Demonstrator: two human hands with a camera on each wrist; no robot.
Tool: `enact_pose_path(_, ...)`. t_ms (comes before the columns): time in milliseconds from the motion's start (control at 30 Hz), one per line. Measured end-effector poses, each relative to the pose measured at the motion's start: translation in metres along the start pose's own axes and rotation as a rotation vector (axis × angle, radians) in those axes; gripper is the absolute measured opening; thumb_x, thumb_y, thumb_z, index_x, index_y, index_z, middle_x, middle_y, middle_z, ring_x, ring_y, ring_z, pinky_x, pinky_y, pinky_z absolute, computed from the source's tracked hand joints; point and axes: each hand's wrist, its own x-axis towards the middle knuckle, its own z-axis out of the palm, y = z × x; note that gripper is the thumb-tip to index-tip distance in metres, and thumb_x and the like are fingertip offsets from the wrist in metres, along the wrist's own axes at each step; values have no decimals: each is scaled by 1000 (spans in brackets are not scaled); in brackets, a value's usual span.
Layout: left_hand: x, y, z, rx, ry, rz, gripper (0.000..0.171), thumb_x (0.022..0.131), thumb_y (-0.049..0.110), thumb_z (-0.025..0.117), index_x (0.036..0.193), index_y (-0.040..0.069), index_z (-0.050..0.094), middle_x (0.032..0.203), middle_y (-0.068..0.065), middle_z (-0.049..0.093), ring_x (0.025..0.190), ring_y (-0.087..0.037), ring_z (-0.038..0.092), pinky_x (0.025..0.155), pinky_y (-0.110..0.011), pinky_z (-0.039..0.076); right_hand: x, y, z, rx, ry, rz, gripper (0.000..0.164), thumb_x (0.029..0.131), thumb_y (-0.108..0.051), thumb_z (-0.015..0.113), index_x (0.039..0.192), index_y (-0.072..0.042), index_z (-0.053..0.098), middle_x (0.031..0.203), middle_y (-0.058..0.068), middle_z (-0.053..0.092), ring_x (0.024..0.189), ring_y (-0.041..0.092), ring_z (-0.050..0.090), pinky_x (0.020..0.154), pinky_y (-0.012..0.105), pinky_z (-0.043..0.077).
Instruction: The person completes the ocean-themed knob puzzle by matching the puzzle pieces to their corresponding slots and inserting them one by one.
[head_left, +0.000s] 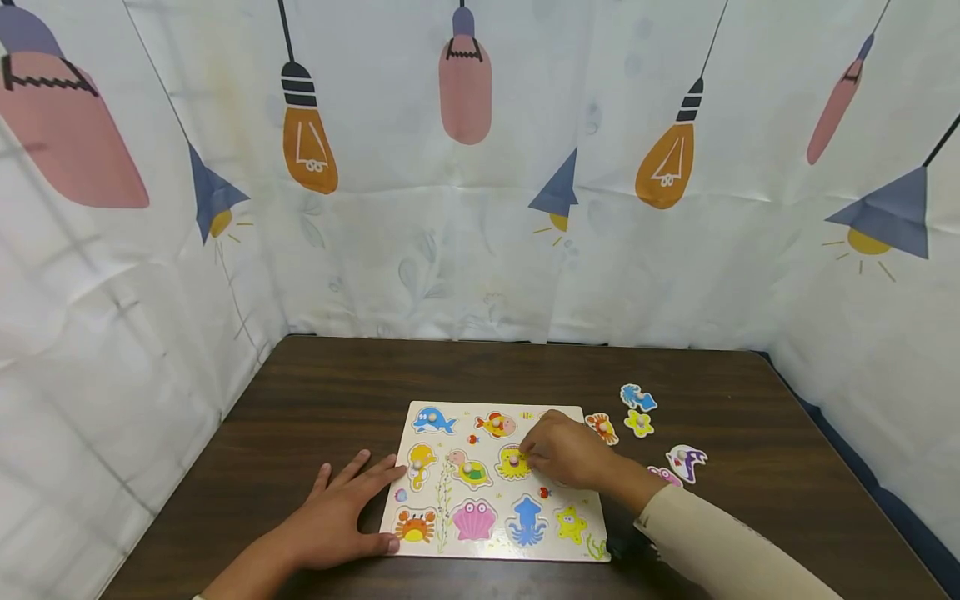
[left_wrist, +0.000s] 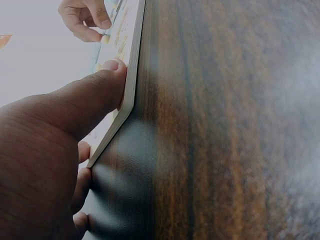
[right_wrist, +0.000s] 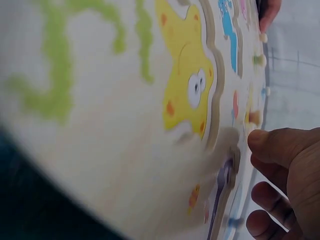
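A long cream sleeve (head_left: 731, 546) runs down the right forearm (head_left: 628, 486), ending near the wrist in a simple cuff (head_left: 663, 510). The right hand (head_left: 567, 448) and left hand (head_left: 337, 518) are bare, with slender, rounded fingers (right_wrist: 272, 200), and the left thumb (left_wrist: 97, 92) shows a short, broad nail (left_wrist: 111, 65). A pale sliver of cloth (head_left: 198, 597) at the left forearm (head_left: 251, 562) is probably a similar sleeve, though too little shows to be sure.

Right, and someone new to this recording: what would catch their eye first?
Probably the bright sea-creature puzzle board on the dark table, with the left hand resting on its left edge and the right hand at a yellow piece. Next, the large lamps printed on the white sheet behind the table. Then the colourful loose pieces, lying to the board's right.
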Motion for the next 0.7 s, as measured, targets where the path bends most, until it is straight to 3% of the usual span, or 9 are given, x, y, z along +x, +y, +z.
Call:
enact_pose_path(367,2,-1,1,20,4,-3,93,75,72,76,154,34,46,163,4,37,154,-40,17,110,-78,-1,-20,20,-14,18,30,180,15,86,-24,84,101,-25,82,104,-10,67,103,11,59,79,33,56)
enact_pose_path(567,2,-1,1,16,4,-6,93,75,72,76,154,34,47,163,4,37,154,-40,16,110,-78,-1,-29,33,-22,43,43,194,17,86,-20,84,102,-23,82,106,-11,67,104,11,57,88,37,55)
enact_pose_path(700,1,0,1,17,6,-1,93,74,72,76,154,34,46,163,4,37,153,-40,17,110,-78,0,-37,45,-26,7,59,177,17,86,-19,84,103,-21,81,104,-8,65,98,12,57,79,33,55)
